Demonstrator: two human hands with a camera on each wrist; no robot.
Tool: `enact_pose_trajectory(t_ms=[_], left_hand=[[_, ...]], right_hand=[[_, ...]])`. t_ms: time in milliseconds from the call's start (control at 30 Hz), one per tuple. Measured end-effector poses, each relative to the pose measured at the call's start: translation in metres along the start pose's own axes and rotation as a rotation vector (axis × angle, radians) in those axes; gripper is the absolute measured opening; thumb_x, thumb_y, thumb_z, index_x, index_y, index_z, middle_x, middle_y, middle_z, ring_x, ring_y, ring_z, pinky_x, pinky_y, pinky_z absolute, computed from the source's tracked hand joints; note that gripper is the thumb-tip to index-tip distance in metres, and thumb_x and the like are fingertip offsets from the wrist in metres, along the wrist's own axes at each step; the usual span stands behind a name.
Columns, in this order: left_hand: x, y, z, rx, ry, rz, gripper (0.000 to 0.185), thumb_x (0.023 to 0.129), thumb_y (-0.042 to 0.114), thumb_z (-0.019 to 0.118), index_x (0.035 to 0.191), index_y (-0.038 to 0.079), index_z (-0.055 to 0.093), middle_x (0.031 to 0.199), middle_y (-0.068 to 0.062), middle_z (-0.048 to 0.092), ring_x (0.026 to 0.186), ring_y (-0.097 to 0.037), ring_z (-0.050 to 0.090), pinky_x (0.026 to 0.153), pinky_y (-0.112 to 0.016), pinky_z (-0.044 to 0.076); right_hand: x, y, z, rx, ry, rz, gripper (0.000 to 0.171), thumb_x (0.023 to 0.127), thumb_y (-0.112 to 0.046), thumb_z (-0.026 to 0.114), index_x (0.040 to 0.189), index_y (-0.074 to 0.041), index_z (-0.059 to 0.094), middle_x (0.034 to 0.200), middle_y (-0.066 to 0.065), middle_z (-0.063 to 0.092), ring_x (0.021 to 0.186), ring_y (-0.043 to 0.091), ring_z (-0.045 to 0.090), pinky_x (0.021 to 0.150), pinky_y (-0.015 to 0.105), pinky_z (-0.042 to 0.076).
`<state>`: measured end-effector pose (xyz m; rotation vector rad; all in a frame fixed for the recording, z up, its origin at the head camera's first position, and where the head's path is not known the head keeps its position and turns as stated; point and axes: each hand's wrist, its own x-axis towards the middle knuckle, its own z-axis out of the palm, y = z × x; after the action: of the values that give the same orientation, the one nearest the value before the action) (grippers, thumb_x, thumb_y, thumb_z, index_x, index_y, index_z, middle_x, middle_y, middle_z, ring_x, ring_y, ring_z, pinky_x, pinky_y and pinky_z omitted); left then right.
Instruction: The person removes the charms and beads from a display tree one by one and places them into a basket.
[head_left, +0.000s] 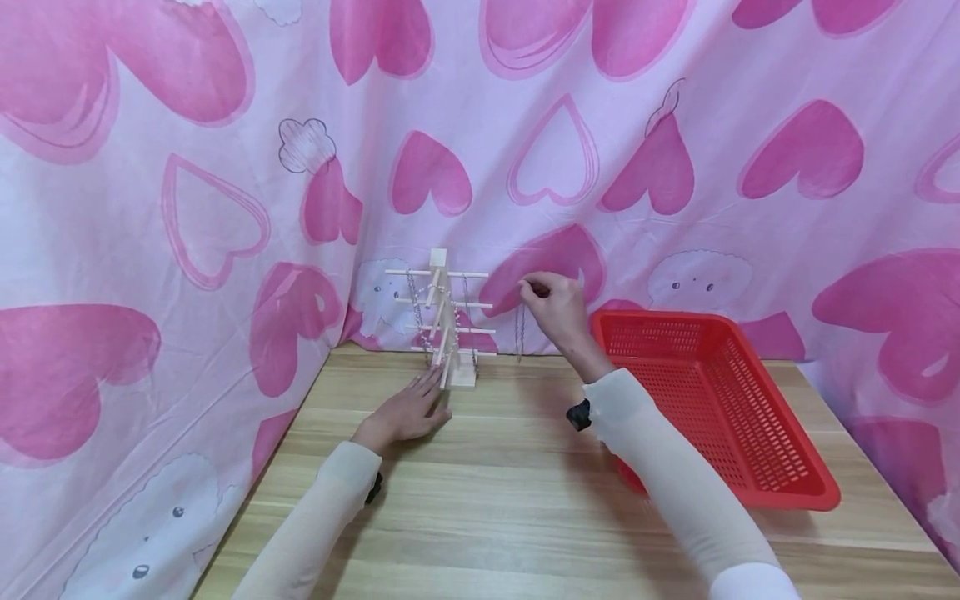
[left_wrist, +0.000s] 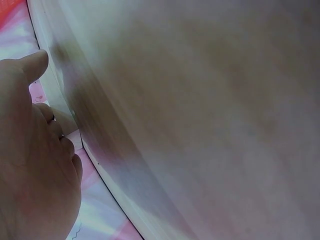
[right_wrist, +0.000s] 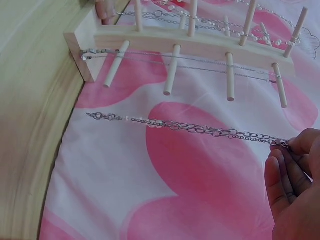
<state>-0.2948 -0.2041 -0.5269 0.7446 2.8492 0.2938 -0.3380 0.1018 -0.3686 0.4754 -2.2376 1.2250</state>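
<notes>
A silver chain necklace (head_left: 521,332) hangs in a doubled strand from my right hand (head_left: 557,310), which pinches its top between thumb and fingers. In the right wrist view that chain (right_wrist: 200,128) shows small clear beads near its lower end. To its left stands a pale wooden peg stand (head_left: 439,260) with several rows of pegs. Chains hang on its pegs, among them a pearl-beaded necklace (right_wrist: 257,37) and a thin silver chain (right_wrist: 195,68). My left hand (head_left: 408,410) reaches to the lower front of the stand, its fingers extended, with the fingertips right at the base.
A red plastic basket (head_left: 806,475) with perforated walls sits on the right of the wooden table (head_left: 480,508), beside my right forearm. Pink heart-print cloth (head_left: 517,108) hangs behind the table and along its left side.
</notes>
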Motion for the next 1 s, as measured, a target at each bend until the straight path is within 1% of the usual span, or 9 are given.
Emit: enact_pose_trajectory(t_ms=[167,267,400,567,667,867,933,1000], left_hand=[[-0.001,0.001,-0.001,0.002,0.001,0.005,0.081,0.111,0.05,0.043,0.169,0.0,0.015,0.18,-0.016,0.005,0.168,-0.036,0.008,0.138,-0.049,0.016],[-0.002,0.001,-0.001,0.01,0.001,0.011,0.081,0.112,0.05,0.042,0.169,-0.001,0.015,0.18,-0.016,0.005,0.167,-0.036,0.008,0.138,-0.049,0.015],[-0.002,0.0,-0.001,0.024,0.002,0.021,0.081,0.112,0.051,0.041,0.169,-0.001,0.015,0.179,-0.017,0.004,0.167,-0.036,0.008,0.138,-0.049,0.016],[-0.003,0.0,0.0,0.015,0.0,0.017,0.081,0.112,0.05,0.042,0.169,-0.001,0.016,0.179,-0.017,0.005,0.167,-0.036,0.009,0.138,-0.049,0.016],[-0.003,0.0,0.0,0.009,-0.006,0.012,0.08,0.112,0.05,0.042,0.168,-0.001,0.017,0.179,-0.016,0.005,0.167,-0.036,0.008,0.138,-0.049,0.015],[-0.004,0.001,-0.001,-0.014,0.009,0.017,0.079,0.112,0.046,0.044,0.168,-0.003,0.018,0.179,-0.019,0.007,0.167,-0.039,0.01,0.137,-0.052,0.016],[-0.004,0.001,-0.001,-0.034,0.02,0.023,0.079,0.112,0.044,0.046,0.167,-0.005,0.02,0.179,-0.021,0.009,0.166,-0.041,0.011,0.137,-0.054,0.017],[-0.003,0.001,0.0,-0.036,0.02,0.022,0.079,0.111,0.044,0.045,0.167,-0.004,0.018,0.179,-0.021,0.008,0.166,-0.041,0.01,0.137,-0.053,0.016]], right_hand=[[0.002,0.0,-0.008,-0.004,-0.004,-0.005,0.02,0.1,-0.012,0.07,0.109,0.002,0.082,0.1,0.018,0.081,0.089,0.029,0.074,0.088,0.045,0.066],[0.003,0.001,-0.013,-0.017,0.001,-0.006,0.02,0.101,-0.014,0.071,0.109,0.0,0.083,0.099,0.016,0.081,0.088,0.029,0.074,0.088,0.045,0.067],[0.005,0.003,-0.018,-0.028,0.022,-0.037,0.018,0.1,-0.013,0.072,0.106,0.0,0.083,0.097,0.017,0.081,0.087,0.029,0.075,0.088,0.045,0.067],[0.006,0.004,-0.026,-0.037,0.035,-0.06,0.017,0.1,-0.012,0.072,0.104,0.0,0.084,0.096,0.017,0.081,0.085,0.028,0.075,0.085,0.045,0.066],[0.006,0.004,-0.031,-0.044,0.032,-0.057,0.016,0.099,-0.011,0.073,0.105,0.0,0.083,0.096,0.016,0.081,0.085,0.027,0.075,0.082,0.041,0.066],[0.006,0.005,-0.044,-0.068,0.024,-0.005,0.019,0.101,-0.015,0.072,0.109,-0.002,0.083,0.1,0.015,0.081,0.089,0.026,0.075,0.084,0.037,0.065],[0.007,0.005,-0.048,-0.078,0.029,0.007,0.019,0.101,-0.015,0.072,0.11,-0.002,0.083,0.101,0.016,0.081,0.09,0.026,0.075,0.083,0.033,0.064],[0.008,0.006,-0.053,-0.089,0.036,0.015,0.02,0.101,-0.015,0.072,0.11,-0.002,0.083,0.101,0.016,0.081,0.089,0.026,0.075,0.081,0.026,0.061]])
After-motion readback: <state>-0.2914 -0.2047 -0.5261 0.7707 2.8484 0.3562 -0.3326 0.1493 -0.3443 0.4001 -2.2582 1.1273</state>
